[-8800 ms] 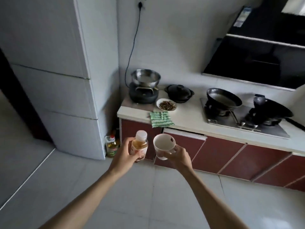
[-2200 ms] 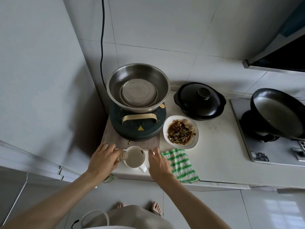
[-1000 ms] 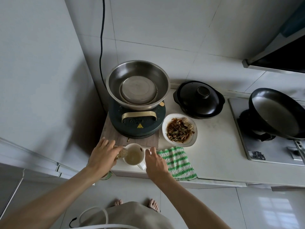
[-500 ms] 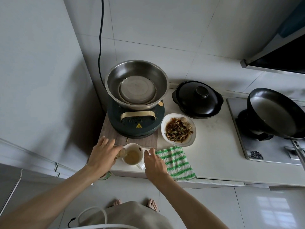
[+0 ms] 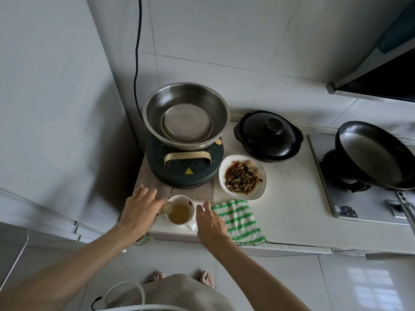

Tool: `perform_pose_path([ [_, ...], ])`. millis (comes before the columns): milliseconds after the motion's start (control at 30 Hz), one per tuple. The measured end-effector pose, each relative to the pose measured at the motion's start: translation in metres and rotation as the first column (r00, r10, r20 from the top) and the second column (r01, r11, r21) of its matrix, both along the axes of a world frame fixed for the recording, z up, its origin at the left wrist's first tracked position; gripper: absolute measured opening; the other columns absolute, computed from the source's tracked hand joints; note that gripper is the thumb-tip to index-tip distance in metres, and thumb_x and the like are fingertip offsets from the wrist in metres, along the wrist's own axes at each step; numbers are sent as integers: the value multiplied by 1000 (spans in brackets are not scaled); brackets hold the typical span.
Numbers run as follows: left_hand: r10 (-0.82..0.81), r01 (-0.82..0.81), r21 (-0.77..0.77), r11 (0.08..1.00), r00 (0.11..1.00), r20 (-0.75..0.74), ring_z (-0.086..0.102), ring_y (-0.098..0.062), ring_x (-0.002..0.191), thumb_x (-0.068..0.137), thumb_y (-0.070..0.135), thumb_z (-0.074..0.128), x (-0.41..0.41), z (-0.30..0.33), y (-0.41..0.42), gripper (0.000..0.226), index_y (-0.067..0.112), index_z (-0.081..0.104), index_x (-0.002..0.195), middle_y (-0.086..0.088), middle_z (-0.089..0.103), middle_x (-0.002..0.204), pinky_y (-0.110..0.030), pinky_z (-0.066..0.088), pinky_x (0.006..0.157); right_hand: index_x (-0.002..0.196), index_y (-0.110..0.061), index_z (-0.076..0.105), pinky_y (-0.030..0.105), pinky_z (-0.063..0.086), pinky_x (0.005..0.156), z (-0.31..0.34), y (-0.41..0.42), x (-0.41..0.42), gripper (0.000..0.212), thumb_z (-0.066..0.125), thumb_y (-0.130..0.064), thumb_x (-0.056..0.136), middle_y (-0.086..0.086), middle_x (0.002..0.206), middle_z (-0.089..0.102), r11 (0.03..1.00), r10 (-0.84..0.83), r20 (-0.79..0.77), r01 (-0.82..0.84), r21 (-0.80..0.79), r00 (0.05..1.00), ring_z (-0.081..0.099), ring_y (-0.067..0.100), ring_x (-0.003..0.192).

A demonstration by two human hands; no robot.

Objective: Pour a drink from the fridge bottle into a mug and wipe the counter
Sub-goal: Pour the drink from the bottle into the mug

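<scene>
While the left hand grips one tilted bottle, its neck at the rim of the single white mug, amber liquid fills the mug at the counter edge. Right hand: relaxed, fingers beside the mug. One green-striped cloth lies adjacent; one food plate sits behind. No legible writing.

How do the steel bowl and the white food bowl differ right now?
The steel bowl is bare metal, wide, empty, sitting on the dark cooker. The white food bowl is smaller and shallower, holds a cooked dish, and rests directly on the counter. Both stand upright, untouched by either hand.
</scene>
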State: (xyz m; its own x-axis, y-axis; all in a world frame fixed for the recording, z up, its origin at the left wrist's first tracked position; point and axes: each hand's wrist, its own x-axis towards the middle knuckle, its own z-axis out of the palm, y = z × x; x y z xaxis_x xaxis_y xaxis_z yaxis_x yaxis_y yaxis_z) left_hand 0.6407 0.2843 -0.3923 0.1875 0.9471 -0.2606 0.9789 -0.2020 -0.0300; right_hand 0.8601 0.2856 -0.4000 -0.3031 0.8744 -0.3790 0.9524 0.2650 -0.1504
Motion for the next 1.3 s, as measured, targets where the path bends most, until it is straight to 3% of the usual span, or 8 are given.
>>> perform_pose_path([
  [333,12,-12,10,1000,1000,-3,58,-32,101,61,20,87,2,9,1,63,26,65,119,-10,63,109,-46,58,77,138,-4,41,38,56,89,-4,-1,0,52,62,2,91,17,148,31,1000,6,9,-6,10,1000,60,30,116],
  [767,1,0,15,1000,999,-34,59,-33,102,61,19,88,0,11,2,63,24,65,120,-12,63,112,-47,58,77,139,-4,41,39,57,87,-5,-3,-1,54,63,1,90,16,144,34,1000,11,7,-11,29,1000,59,31,116],
  [1300,-17,21,80,997,999,-47,63,-32,90,48,15,93,7,22,0,62,22,73,107,-13,66,99,-39,58,65,140,-3,40,40,56,90,-7,-6,-1,56,65,1,90,19,148,31,999,14,23,-14,34,1000,58,31,119],
])
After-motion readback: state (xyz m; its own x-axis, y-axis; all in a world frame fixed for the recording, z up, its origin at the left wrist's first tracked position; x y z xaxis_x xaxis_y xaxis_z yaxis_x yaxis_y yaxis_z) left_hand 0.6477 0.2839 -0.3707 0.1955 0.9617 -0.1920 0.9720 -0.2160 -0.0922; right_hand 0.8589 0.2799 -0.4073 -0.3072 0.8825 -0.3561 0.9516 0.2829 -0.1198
